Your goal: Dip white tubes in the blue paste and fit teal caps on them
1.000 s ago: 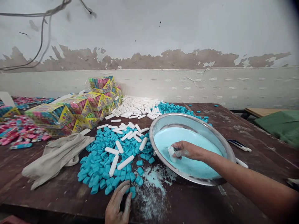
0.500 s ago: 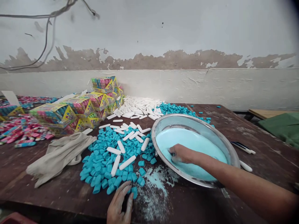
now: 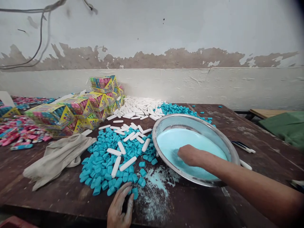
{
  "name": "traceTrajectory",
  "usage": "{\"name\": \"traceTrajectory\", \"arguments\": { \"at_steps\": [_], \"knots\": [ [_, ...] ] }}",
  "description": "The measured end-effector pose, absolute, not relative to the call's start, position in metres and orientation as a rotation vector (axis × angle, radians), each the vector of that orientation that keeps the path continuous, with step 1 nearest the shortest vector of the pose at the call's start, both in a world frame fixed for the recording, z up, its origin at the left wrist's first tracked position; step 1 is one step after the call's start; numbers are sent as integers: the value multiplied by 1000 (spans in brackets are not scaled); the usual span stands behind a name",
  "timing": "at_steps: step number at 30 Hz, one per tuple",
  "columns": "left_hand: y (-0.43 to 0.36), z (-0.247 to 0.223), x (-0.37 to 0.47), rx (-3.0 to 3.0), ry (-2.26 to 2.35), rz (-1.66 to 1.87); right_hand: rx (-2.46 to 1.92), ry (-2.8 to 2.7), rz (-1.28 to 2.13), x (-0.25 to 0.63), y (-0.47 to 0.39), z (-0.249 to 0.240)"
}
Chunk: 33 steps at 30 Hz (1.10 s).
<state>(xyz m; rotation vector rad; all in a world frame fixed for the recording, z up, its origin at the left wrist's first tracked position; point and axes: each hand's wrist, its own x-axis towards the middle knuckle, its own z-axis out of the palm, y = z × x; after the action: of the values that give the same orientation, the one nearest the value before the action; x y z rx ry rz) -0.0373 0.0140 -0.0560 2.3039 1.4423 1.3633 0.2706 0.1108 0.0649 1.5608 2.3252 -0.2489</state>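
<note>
My right hand (image 3: 190, 155) reaches into a wide metal basin (image 3: 234, 164) of pale blue powder (image 3: 199, 139). Its fingers are sunk in the powder, so what they hold, if anything, is hidden. Near the table's front edge rests my left hand (image 3: 120, 205), dusted with powder, thumb and fingers apart and nothing visible between them. Its fingertips are at the edge of a heap of small turquoise plastic caps (image 3: 102, 171). Several white rounded sticks (image 3: 128, 163) lie on top of that heap.
Spilled powder (image 3: 156, 190) marks the brown table (image 3: 59, 202). A grey cloth (image 3: 59, 155) lies left of the caps, before stacked packs of colourful pens (image 3: 54, 114). More white sticks (image 3: 140, 106) and turquoise caps (image 3: 175, 109) lie behind. A cutter (image 3: 243, 146) sits right of the basin.
My right hand has sunk deeper into the powder and shifted slightly right, its fingers now out of sight. My left hand stays beside the caps. The whole view has shifted slightly.
</note>
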Motion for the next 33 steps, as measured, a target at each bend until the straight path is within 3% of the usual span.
{"name": "traceTrajectory", "arguments": {
  "at_steps": [10, 17, 24, 27, 30, 33],
  "knots": [
    [14, -48, -36, 2333, 1396, 1412, 1730, 2573, -699, 282, 117, 74],
    [33, 26, 13, 2454, 1129, 1363, 1956, 2586, -1040, 316, 92, 79],
    [92, 73, 139, 2543, 1063, 581, 2023, 2627, -1585, 326, 73, 85],
    [109, 71, 169, 2529, 1060, 292, 2073, 2728, -1418, 335, 67, 81],
    [115, 70, 176, 2567, 1115, 238, 2355, 2830, -752, 344, 64, 71],
    [113, 75, 176, 2629, 1214, 180, 2229, 2840, -325, 346, 61, 61]
  ]
}}
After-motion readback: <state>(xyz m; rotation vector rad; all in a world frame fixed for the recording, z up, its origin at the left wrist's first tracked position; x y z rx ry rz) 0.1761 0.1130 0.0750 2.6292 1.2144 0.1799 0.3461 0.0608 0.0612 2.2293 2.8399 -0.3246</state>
